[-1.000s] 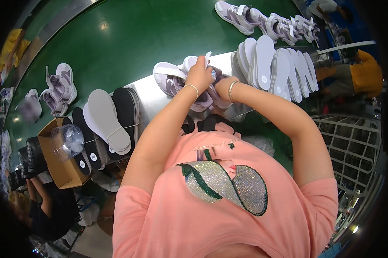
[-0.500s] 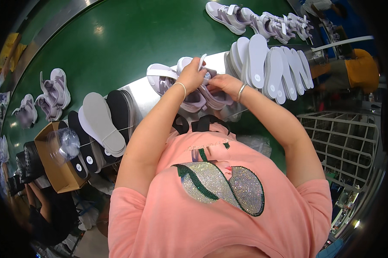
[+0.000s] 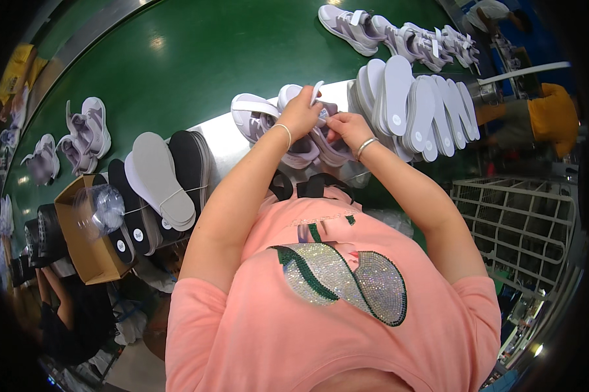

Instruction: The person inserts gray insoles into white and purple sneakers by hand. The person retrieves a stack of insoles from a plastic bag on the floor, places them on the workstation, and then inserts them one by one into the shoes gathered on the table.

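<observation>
A lilac and white sneaker (image 3: pixel 320 145) lies on the steel work ledge (image 3: pixel 219 142) in front of me, with a second one (image 3: pixel 254 117) just to its left. My left hand (image 3: pixel 301 112) grips the sneaker's upper and pinches a white strap or insole tip that sticks up. My right hand (image 3: pixel 348 127) holds the same sneaker from the right side, fingers curled on its opening. Both wrists wear thin bracelets.
A row of white insoles (image 3: pixel 409 104) stands to the right on the ledge. Stacks of grey and black insoles (image 3: pixel 160 176) lie to the left, beside a cardboard box (image 3: pixel 88 238). More sneakers (image 3: pixel 85 134) ride the green conveyor (image 3: pixel 177 59). A wire rack (image 3: pixel 516 222) stands at right.
Both hands have stayed on the sneaker, shifting slightly as they work at its opening. The view has tilted a little.
</observation>
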The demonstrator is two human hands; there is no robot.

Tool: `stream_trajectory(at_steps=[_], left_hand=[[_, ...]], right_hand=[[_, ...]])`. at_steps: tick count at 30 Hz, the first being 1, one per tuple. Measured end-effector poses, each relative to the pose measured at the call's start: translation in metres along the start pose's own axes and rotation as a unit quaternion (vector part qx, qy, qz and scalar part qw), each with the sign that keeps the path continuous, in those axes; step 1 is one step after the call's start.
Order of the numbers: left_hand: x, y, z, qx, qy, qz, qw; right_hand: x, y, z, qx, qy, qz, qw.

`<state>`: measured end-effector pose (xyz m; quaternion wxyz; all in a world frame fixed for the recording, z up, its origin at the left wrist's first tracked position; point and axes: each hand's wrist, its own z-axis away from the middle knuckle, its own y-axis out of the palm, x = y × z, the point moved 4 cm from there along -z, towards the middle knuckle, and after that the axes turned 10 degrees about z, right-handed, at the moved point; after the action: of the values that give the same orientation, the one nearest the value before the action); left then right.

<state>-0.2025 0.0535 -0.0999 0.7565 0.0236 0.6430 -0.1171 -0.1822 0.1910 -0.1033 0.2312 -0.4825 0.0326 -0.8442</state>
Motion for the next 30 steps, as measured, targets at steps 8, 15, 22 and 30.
stream_trajectory(at_steps=[8,15,22,30], left_hand=[[0.003,-0.006,0.006,-0.089,0.031,0.134,0.986],[-0.068,-0.035,0.103,-0.060,0.202,-0.004,0.978],[-0.084,-0.242,0.273,-0.670,0.172,-0.252,0.677],[-0.044,-0.194,0.227,-0.525,0.127,-0.109,0.835]], right_hand=[[0.036,-0.025,0.033,0.020,-0.116,-0.077,0.990],[0.060,0.007,0.084,-0.006,-0.236,0.134,0.962],[0.011,-0.003,0.073,-0.074,-0.227,0.300,0.923],[0.011,0.050,0.056,0.014,-0.188,0.308,0.933]])
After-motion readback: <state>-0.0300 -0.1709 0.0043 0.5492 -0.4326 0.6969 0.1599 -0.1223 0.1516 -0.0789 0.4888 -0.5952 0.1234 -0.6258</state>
